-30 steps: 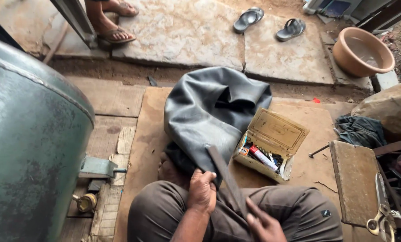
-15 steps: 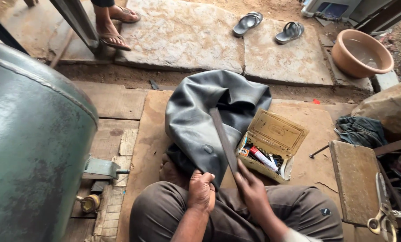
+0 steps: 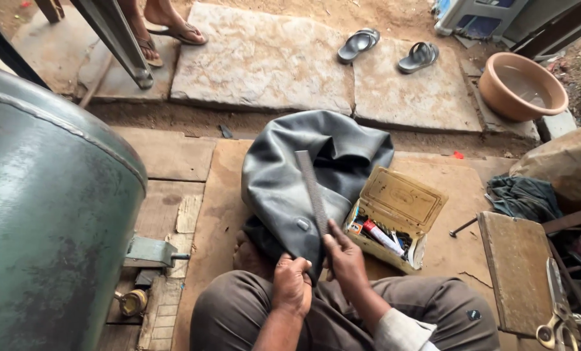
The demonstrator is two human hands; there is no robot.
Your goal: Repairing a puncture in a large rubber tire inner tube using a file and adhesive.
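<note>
Left hand (image 3: 291, 285): closed on the edge of the black inner tube (image 3: 303, 179), which is draped over the knee.
Right hand (image 3: 344, 257): gripping the lower end of a long file (image 3: 312, 188), blade lying on the tube.
Open box (image 3: 394, 218): just right of the right hand.

The right hand (image 3: 345, 260) rose from low beside the knee, where it had held the long, flat, ridged metal file (image 3: 312, 188) slanting down across the lap, and swung the file upright. Its tip moved up over the crumpled black rubber inner tube (image 3: 284, 175) and away from the open, worn yellow metal box (image 3: 394, 211). The right hand also closed in beside the left hand (image 3: 291, 286). At the top, the sandalled feet (image 3: 167, 29) of another person stepped leftward.
</note>
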